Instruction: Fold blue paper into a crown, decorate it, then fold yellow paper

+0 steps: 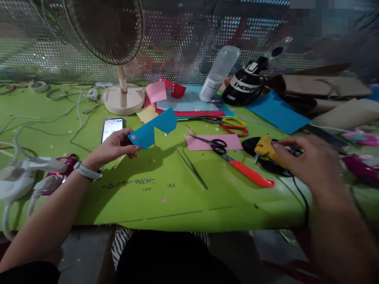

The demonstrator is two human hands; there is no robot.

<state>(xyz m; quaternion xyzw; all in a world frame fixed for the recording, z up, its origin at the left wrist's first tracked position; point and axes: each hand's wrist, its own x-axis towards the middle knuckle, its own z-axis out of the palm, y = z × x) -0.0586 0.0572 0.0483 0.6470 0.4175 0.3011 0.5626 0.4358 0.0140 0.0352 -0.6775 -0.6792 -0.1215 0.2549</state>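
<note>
My left hand (pixel 114 148) pinches a folded blue paper piece (pixel 152 129) with a small pink square stuck near its lower left corner, held just above the green table (pixel 154 197). My right hand (pixel 310 161) is closed around a yellow glue gun (pixel 266 149) that rests on a black mat; its black cord runs off the table's front edge. The hand is blurred by motion. A smartwatch with a white band sits on my left wrist.
Black scissors (pixel 217 144) lie on a pink sheet, an orange-handled knife (pixel 251 173) beside them, tweezers (pixel 191 167) at centre. A phone (pixel 111 128), a fan base (pixel 123 98), stacked coloured paper (pixel 189 104), a tipped bottle (pixel 217 73), red-yellow scissors and cables on the left also show.
</note>
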